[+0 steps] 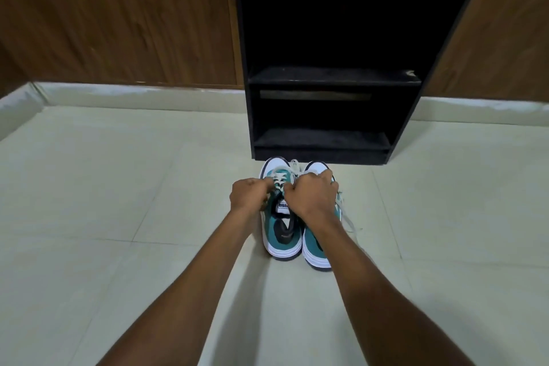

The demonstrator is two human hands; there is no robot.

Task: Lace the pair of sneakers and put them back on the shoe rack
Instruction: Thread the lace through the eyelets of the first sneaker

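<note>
Pale tiled floor (pixel 104 187) running across the lower frame – grout lines showing, a light skirting strip (pixel 133 92) sitting along its far edge. Brown wood-grain wall panels (pixel 118 15) standing behind, another panel (pixel 505 38) angling in at right.

Matt black shoe rack (pixel 332 77), glossy tile floor (pixel 118 187), wood-grain wall panels (pixel 118 15).

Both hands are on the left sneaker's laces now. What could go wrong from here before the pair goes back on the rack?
1. The right sneaker's loose lace trails on the floor beside it and may get stepped on or snagged when lifted.
2. The right hand covers that shoe's front, so its lacing cannot be checked.
3. Both hands, left hand included, pull on the left sneaker, which could slide into the shoe rack.
</note>
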